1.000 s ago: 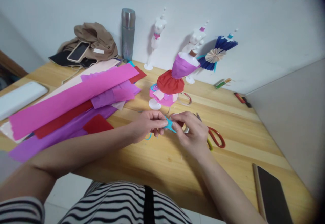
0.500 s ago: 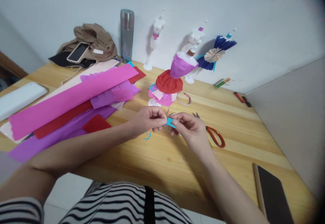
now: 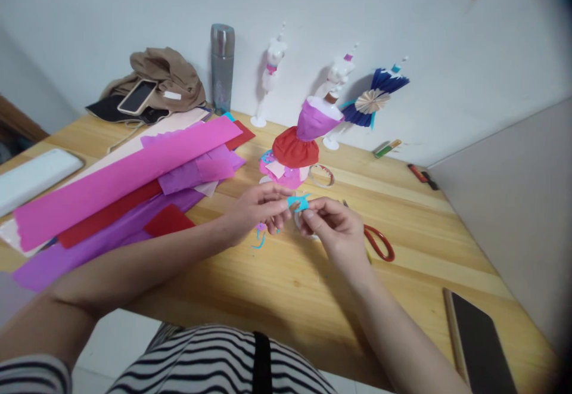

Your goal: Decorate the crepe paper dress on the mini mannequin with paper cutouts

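Observation:
A small piece of light blue paper [image 3: 297, 203] is stretched between my hands over the middle of the table. My left hand [image 3: 259, 209] pinches its left end between thumb and finger. At the other end, my right hand [image 3: 331, 220] grips it with thumb and forefinger. Just behind my hands stands a mini mannequin in a purple top [image 3: 316, 118] and a red gathered skirt [image 3: 295, 146]. Thin blue paper scraps [image 3: 259, 240] lie below my left hand. Red-handled scissors [image 3: 379, 242] rest to the right, their blades partly hidden by my right hand.
Pink, purple and red paper sheets [image 3: 129, 182] spread over the left side. Along the wall stand a thermos [image 3: 222, 69], white mannequins [image 3: 274, 54] and one in navy pleats [image 3: 379, 99]. A tape roll [image 3: 322, 175] lies behind my hands; a dark phone [image 3: 480, 340] lies at right.
The blue paper has been lifted slightly and turned, so more of it shows. My left fingers have loosened and spread somewhat. The view has shifted a little.

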A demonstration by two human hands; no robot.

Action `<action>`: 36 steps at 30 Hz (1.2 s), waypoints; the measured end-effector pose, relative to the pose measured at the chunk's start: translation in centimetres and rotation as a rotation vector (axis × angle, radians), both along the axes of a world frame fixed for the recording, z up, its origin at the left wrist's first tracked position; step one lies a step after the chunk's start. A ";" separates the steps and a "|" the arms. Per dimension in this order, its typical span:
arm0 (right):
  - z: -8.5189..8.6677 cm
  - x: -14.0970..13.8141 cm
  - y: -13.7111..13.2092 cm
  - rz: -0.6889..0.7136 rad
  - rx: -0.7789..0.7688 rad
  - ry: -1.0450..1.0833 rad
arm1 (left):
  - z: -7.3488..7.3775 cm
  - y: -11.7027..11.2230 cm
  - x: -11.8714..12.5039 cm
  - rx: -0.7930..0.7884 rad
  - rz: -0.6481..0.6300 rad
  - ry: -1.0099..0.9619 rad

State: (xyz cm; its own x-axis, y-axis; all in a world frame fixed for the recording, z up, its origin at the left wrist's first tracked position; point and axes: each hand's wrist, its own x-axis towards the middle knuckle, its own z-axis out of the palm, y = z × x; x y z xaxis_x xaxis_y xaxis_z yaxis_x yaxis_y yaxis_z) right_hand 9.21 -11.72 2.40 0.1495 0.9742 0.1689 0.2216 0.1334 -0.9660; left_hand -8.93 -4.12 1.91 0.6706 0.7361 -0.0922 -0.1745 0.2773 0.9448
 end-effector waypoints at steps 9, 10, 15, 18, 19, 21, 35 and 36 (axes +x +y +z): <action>1.5 0.2 -0.1 0.157 -0.051 -0.116 | 0.9 -0.3 -0.4 0.271 0.078 0.180; 1.9 0.1 -0.1 0.208 -0.060 -0.131 | 0.9 -0.1 -0.4 0.198 -0.001 0.201; 2.8 0.1 -0.4 0.374 -0.086 -0.272 | 0.8 0.1 0.0 0.011 -0.202 0.186; 2.7 0.2 -0.4 0.356 -0.089 -0.319 | 1.1 -0.3 0.2 0.011 -0.095 0.184; 2.6 0.3 -0.4 0.344 -0.090 -0.303 | 1.2 -0.4 0.3 0.014 -0.064 0.184; 2.5 0.3 -0.4 0.321 -0.101 -0.241 | 1.4 -0.6 0.3 0.009 -0.034 0.175; 2.1 0.6 -0.1 0.271 -0.102 -0.051 | 0.6 -0.5 0.1 -0.263 -0.104 0.024; 2.2 0.6 -0.1 0.290 -0.114 -0.039 | 0.6 -0.3 0.0 -0.244 -0.128 0.036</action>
